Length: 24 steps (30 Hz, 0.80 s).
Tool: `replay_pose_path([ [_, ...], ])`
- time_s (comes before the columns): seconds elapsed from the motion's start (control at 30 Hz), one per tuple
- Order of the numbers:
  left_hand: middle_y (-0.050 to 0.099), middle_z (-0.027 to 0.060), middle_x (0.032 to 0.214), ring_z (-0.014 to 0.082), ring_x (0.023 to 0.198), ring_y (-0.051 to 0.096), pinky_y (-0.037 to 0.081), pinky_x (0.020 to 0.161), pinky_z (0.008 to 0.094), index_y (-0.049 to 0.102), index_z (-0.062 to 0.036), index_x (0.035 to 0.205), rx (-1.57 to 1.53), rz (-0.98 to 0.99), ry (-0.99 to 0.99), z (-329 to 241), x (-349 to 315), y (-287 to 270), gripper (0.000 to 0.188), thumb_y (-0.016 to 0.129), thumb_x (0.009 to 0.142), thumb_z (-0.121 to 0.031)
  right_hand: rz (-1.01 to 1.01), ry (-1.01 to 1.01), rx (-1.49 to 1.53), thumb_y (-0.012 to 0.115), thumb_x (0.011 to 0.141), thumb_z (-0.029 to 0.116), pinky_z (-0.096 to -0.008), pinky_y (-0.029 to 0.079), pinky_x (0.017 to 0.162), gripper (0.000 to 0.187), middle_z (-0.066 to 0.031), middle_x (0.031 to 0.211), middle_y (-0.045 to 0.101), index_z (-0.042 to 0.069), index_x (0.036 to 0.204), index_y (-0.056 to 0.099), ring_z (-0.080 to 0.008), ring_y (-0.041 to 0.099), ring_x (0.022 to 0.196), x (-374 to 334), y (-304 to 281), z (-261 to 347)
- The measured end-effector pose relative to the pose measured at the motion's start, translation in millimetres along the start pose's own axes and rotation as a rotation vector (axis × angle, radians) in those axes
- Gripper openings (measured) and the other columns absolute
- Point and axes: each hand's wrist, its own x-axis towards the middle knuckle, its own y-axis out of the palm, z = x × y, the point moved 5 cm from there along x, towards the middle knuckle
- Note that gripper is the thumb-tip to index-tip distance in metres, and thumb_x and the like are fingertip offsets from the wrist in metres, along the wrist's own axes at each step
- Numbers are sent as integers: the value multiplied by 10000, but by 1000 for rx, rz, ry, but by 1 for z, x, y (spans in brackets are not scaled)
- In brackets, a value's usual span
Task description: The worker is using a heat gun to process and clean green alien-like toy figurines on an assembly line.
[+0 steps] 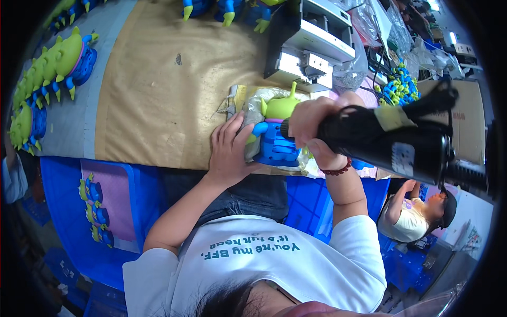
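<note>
A blue and green toy figure (275, 143) lies on a plastic-wrapped pad (253, 103) near the front edge of the table. My left hand (230, 150) is against its left side, fingers stretched along the pad and the palm edge by the blue arm. Wrapped around a thick black electric screwdriver (380, 134), my right hand (312, 124) keeps it aimed at the toy's body. The screwdriver's dark collar meets the figure's upper right side; its bit and the exact contact spot are hidden. A dark red bead bracelet circles my right wrist.
Finished-looking green and blue toys (58, 61) stand in rows at the far left; more sit at the back edge. White metal equipment (319, 37) rises beyond the pad. A blue bin (63, 206) holds several toys below. Small blue-green parts (400, 87) pile up near a cardboard box (459, 119). Another person (409, 216) works at right.
</note>
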Motion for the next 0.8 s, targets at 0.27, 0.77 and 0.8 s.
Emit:
replay_pose_path([
  [0.27, 406, 187, 1466, 375, 1362, 400, 299, 1094, 507, 377, -136, 1418, 25, -46, 17, -2, 0, 0, 1035, 934, 556, -272, -103, -71, -181, 671, 847, 53, -331, 503, 634, 301, -71, 721, 579, 32, 1129, 569, -187, 580, 624, 20, -28, 47],
  [0.77, 403, 197, 1471, 383, 1316, 425, 318, 1072, 497, 385, -110, 1412, 71, -54, 17, -3, -3, 6, 1028, 927, 559, -300, -601, 201, -310, 688, 830, 51, -283, 502, 534, 185, -68, 691, 617, -5, 945, 555, -152, 605, 569, 55, -86, 9],
  [0.8, 400, 199, 1474, 384, 1312, 428, 319, 1071, 497, 385, -110, 1412, 67, -52, 14, -2, -3, 7, 1031, 929, 558, -300, -600, 196, -239, 697, 837, 44, -284, 504, 535, 199, -67, 692, 618, -14, 983, 574, -152, 603, 563, 49, -85, 17],
])
